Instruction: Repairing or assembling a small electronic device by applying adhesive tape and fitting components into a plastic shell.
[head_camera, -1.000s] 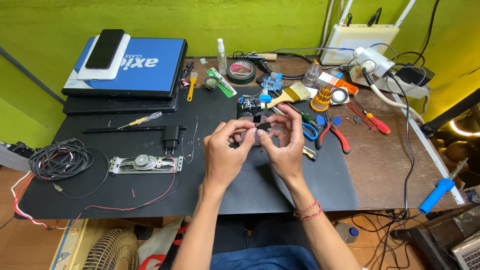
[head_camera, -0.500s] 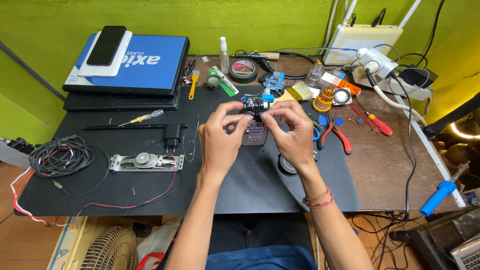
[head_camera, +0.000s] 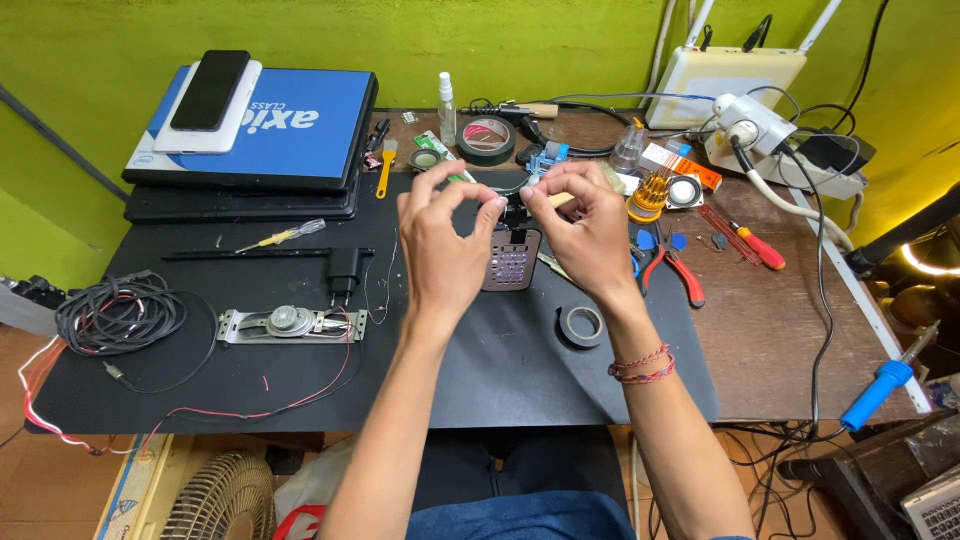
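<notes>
both hands — left (head_camera: 440, 235), right (head_camera: 585, 225) — fingers pinched on small perforated circuit board (head_camera: 511, 258); above black mat (head_camera: 300, 380)

Small perforated circuit board (head_camera: 511, 262), upright, fingertip-held

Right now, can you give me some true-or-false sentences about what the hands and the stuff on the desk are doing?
1. Both hands, the left hand and the right hand, are raised together over the small perforated gadget. True.
2. A phone lies on top of the blue laptop. True.
3. The red-handled pliers are held in the right hand. False: they lie on the desk beside that hand.
4. The roll of black tape sits on the black mat near the right wrist. True.
5. The blue-handled soldering iron lies on the laptop. False: it rests at the desk's right edge.
</notes>
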